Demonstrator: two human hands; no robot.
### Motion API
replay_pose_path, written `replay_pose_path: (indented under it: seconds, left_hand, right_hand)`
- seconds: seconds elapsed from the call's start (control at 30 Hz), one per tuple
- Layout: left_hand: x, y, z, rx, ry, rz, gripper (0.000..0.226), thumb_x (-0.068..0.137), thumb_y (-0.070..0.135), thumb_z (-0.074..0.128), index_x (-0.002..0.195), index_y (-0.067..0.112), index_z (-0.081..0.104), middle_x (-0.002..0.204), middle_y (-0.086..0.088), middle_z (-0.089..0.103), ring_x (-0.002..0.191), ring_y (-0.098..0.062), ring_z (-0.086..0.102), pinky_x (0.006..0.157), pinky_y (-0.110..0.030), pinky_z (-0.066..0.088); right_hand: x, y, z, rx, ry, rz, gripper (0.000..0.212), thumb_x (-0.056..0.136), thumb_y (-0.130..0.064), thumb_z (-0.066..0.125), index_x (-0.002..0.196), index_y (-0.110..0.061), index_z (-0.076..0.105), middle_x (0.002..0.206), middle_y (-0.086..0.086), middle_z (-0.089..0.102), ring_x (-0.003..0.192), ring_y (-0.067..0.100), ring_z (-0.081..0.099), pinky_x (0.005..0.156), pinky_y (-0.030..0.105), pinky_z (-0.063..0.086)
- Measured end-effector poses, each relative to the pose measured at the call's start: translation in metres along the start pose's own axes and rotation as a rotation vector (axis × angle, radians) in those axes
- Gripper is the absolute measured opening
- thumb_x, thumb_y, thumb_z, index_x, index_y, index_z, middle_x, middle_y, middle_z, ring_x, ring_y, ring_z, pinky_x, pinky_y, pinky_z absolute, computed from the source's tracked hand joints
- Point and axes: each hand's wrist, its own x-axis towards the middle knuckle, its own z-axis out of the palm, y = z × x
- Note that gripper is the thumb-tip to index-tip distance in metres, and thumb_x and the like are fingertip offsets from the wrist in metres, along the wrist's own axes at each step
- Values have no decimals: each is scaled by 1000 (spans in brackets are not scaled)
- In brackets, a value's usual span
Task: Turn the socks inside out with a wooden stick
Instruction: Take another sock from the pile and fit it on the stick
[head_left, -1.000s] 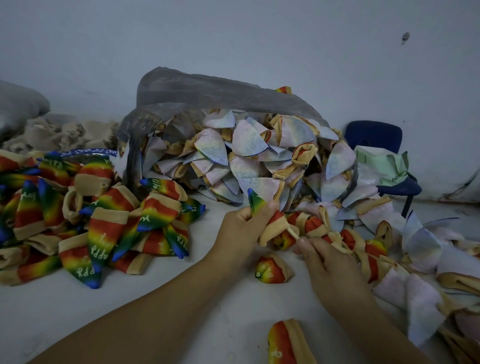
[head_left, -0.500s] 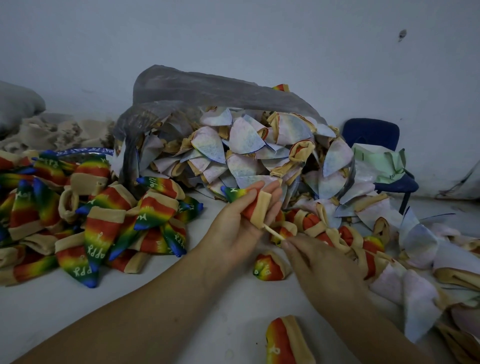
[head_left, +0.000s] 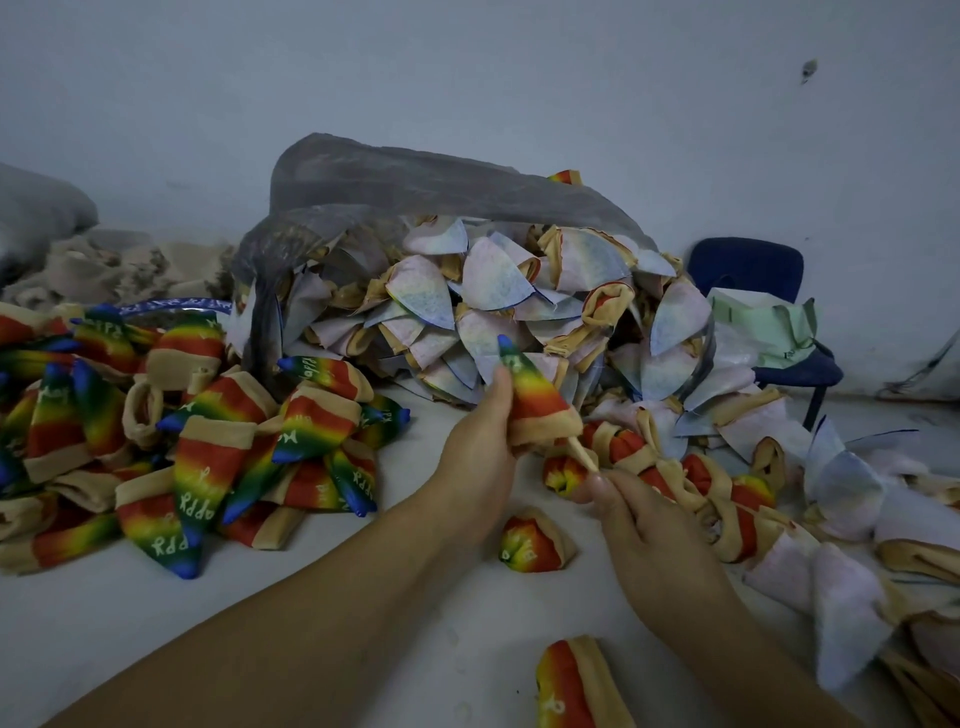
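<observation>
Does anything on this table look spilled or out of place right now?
Yes. The grey bag lies tipped on its side, and pale socks spill from its mouth across the table. One bunched rainbow sock lies alone, apart from the rainbow pile. Nothing looks damaged.

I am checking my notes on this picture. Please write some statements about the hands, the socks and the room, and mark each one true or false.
1. The left hand holds a rainbow sock with its toe upward. True.
2. The right hand pinches a wooden stick that enters the sock's open end. True.
3. The blue chair stands on the left side. False: it stands on the right side.
4. The pale socks spill out of a cardboard box. False: they spill out of a grey plastic bag.
</observation>
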Motion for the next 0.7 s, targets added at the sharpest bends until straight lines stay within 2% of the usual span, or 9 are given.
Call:
replay_pose_path:
  seconds: [0.03, 0.07, 0.13, 0.2, 0.3, 0.4, 0.5, 0.63, 0.7]
  left_hand:
    - [-1, -3, -1, 110, 20, 20, 40, 103, 47, 37, 108, 18, 65, 104, -4, 74, 102, -15, 68, 91, -30, 51]
    - [-1, -5, -2, 216, 25, 55, 34, 104, 44, 39, 107, 21, 64, 108, -2, 71, 105, -15, 65, 93, -30, 49]
    - [-2, -5, -5, 316, 10, 156, 26, 103, 38, 43, 94, 21, 60, 88, 12, 67, 84, -1, 60, 78, -18, 48]
    - [-3, 0, -7, 339, 11, 232, 21, 101, 34, 49, 90, 19, 57, 64, 22, 59, 61, 7, 53, 59, -9, 44]
    - [-3, 4, -9, 369, -2, 301, 22, 99, 35, 53, 87, 17, 58, 56, 20, 54, 54, 5, 49, 53, -9, 41]
    - [-3, 4, -8, 413, 11, 349, 28, 100, 32, 52, 77, 15, 53, 53, 16, 53, 52, 4, 49, 52, -9, 41]
    - [-3, 3, -8, 370, 26, 342, 30, 101, 33, 51, 78, 14, 54, 53, 10, 52, 51, -2, 49, 52, -13, 42]
    - [0, 5, -13, 146, 35, 247, 25, 102, 31, 49, 86, 13, 56, 46, 0, 49, 43, -10, 43, 47, -18, 40]
    - [0, 6, -13, 54, 25, 205, 24, 101, 31, 50, 87, 12, 56, 48, -2, 55, 43, -10, 51, 48, -18, 45]
  right_hand:
    - [1, 2, -1, 1, 16, 6, 45, 75, -67, 15, 81, -41, 51, 61, -10, 57, 66, -1, 54, 52, 26, 36]
    - [1, 4, -2, -2, 26, 8, 50, 74, -68, 14, 82, -38, 52, 62, -6, 57, 65, 4, 54, 54, 31, 38]
    - [1, 6, -4, -16, 31, -2, 56, 75, -69, 14, 84, -32, 54, 65, -5, 57, 64, 7, 54, 54, 33, 40]
    - [2, 8, -5, -36, 37, -11, 51, 76, -70, 17, 79, -31, 50, 67, -12, 57, 64, 4, 53, 52, 31, 37]
    - [4, 10, -9, -109, 58, -27, 42, 78, -67, 19, 73, -34, 45, 62, -12, 54, 68, -1, 51, 51, 28, 34]
    - [4, 11, -12, -162, 67, -40, 39, 79, -67, 17, 73, -39, 43, 61, -8, 53, 63, 5, 51, 53, 27, 35]
    - [4, 10, -13, -192, 84, -41, 42, 77, -68, 15, 77, -39, 46, 61, -6, 52, 58, 5, 49, 53, 28, 36]
    - [4, 10, -16, -249, 102, -58, 45, 79, -64, 18, 83, -35, 51, 60, -8, 51, 59, 5, 48, 55, 27, 33]
    - [4, 9, -18, -277, 127, -83, 42, 81, -63, 18, 80, -36, 49, 58, -10, 50, 57, 4, 46, 61, 26, 32]
